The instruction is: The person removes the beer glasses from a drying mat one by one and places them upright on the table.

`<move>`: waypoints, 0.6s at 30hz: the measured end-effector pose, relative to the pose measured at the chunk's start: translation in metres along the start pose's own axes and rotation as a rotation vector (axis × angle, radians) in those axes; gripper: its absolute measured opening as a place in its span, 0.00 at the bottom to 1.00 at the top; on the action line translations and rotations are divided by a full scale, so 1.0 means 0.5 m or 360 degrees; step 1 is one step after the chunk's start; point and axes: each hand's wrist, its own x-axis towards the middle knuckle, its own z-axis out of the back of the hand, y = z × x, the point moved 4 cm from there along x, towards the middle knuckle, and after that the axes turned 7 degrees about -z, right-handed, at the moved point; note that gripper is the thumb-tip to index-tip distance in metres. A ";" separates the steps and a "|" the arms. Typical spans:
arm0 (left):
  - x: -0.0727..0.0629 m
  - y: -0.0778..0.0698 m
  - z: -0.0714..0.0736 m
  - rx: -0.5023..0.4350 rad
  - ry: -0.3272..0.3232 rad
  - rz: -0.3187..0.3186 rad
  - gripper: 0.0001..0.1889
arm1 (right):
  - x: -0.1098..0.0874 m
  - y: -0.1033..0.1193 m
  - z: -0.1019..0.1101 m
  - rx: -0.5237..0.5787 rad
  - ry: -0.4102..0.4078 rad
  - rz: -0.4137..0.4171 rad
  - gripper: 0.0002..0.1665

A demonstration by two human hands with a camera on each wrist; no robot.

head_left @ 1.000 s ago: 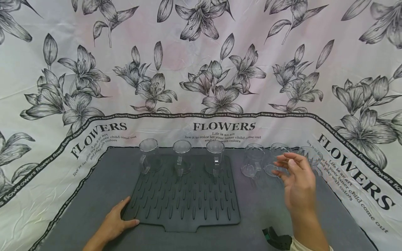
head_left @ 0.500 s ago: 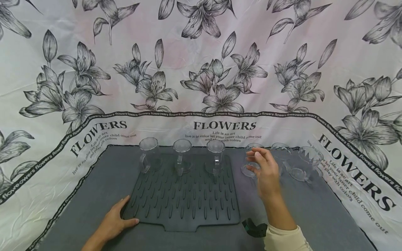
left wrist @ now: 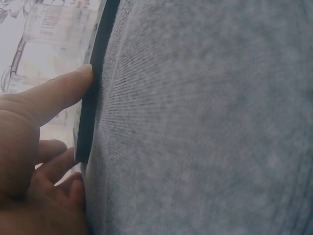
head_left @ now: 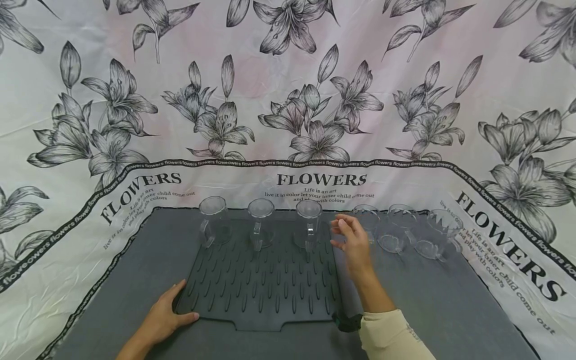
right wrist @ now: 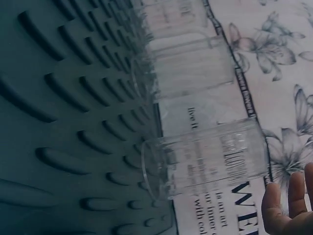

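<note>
My left hand [head_left: 161, 314] rests at the near left corner of a dark ridged drying mat [head_left: 265, 280], thumb against its front edge and fingers spread along its side. In the left wrist view, the thumb [left wrist: 63, 88] touches the mat's edge [left wrist: 93, 98]. Three clear mugs stand upside down along the mat's back, handles toward me: a left mug [head_left: 215, 222], a middle mug [head_left: 261, 222] and a right mug [head_left: 308, 225]. My right hand [head_left: 354, 244], holding nothing, hovers with loosely bent fingers just right of the right mug. The right wrist view shows this mug [right wrist: 210, 159] beside the fingertips.
Right of the mat, three more clear mugs stand upright on the grey cloth: one mug [head_left: 366, 212] partly behind my right hand, a second mug [head_left: 396, 230] and a third mug [head_left: 434, 237]. A flower-printed curtain [head_left: 315, 125] hangs behind the table.
My right hand has moved left, from in front of the upright mugs to beside the right mug on the mat. The left hand and the mugs have not moved.
</note>
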 end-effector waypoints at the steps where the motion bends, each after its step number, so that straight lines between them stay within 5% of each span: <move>1: 0.000 -0.001 0.000 0.0004 -0.0001 -0.0005 0.61 | 0.003 -0.007 -0.001 0.0002 -0.0005 -0.0011 0.19; 18: 0.000 -0.002 0.000 0.0007 0.0002 0.0013 0.60 | 0.034 -0.102 -0.023 -0.0118 -0.0065 -0.0164 0.21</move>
